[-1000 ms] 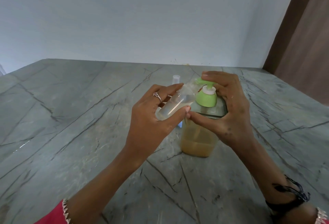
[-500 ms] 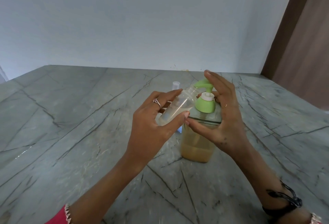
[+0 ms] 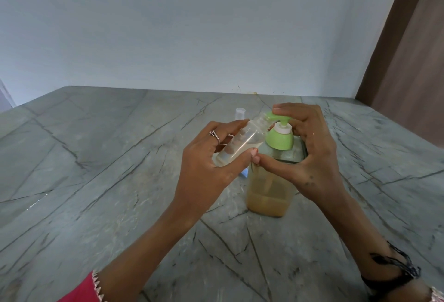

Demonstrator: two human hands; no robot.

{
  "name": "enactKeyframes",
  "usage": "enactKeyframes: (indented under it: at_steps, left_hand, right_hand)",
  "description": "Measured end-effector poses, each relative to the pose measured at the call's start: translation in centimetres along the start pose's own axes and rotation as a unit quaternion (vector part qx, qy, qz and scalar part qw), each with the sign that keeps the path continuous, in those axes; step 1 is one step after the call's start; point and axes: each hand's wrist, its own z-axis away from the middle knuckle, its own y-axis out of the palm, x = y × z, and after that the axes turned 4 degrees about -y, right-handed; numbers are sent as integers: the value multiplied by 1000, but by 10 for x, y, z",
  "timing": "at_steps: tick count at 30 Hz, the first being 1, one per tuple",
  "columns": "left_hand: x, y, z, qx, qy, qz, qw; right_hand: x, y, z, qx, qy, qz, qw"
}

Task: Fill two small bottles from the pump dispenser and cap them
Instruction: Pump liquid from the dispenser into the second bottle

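Note:
A square clear pump dispenser (image 3: 269,196) with amber liquid in its lower part stands mid-table, topped by a green pump head (image 3: 280,137). My left hand (image 3: 206,164) grips a small clear bottle (image 3: 242,142), tilted with its mouth up against the green spout. A little pale liquid lies in that bottle. My right hand (image 3: 312,155) wraps the dispenser's top: its fingers lie on the pump lever and its thumb is against the dispenser's front. A second small clear bottle (image 3: 240,114) stands behind, mostly hidden by my left hand.
The grey veined stone table (image 3: 96,181) meets a pale wall at the back. A brown wooden panel (image 3: 408,61) rises at the right. Something small and blue (image 3: 245,172) peeks out below my left hand.
The pump head has risen after being pressed down and my right fingers sit curled over its lever again. The tilted bottle stays at the spout. The view has shifted slightly.

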Motion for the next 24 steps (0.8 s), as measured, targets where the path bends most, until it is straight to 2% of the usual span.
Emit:
enactKeyframes:
  at_steps: [9,14,24]
  left_hand:
    - [-1,0,0,-2,-6,16,1000]
    - [0,1,0,-4,-5,14,1000]
    - [2,2,1,-6,-13,3,1000]
  right_hand:
    - [2,-1,2,8,39,-66,997]
    - [4,3,-1,-48,86,-148,984]
    - [-1,7,-2,-71,46,-106,991]
